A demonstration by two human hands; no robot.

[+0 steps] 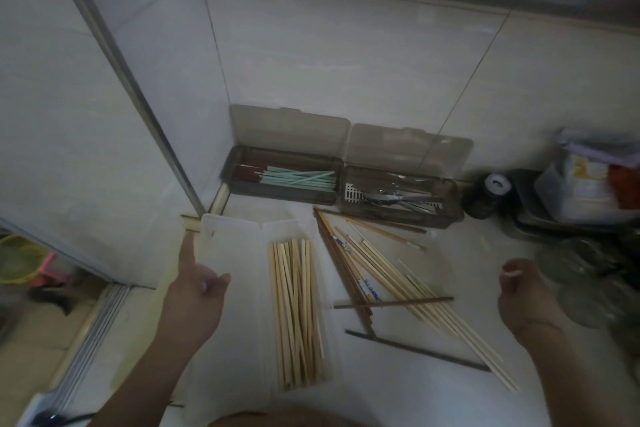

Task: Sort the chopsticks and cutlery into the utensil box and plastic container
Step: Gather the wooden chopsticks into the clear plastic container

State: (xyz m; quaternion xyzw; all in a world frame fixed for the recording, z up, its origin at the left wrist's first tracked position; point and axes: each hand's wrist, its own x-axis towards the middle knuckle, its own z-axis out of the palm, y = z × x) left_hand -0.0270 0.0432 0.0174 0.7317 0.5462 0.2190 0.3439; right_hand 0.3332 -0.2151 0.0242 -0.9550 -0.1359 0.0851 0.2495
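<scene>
While the left hand (197,284) points a straight forefinger along the translucent white plastic container (239,239), perhaps to steady it, pale bamboo chopsticks (298,315) lie inside; the right hand (523,291) pinches something small, unclear what, beside loose mixed chopsticks (391,281) on the counter (467,253).

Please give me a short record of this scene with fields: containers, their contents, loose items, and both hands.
left utensil box: lid open, holds green chopsticks
right utensil box: lid open, holds metal cutlery
plastic container: holds bamboo chopsticks
loose chopsticks: scattered on counter
left hand: index finger extended, holds nothing
right hand: fingers curled, pinching a small light item
</scene>
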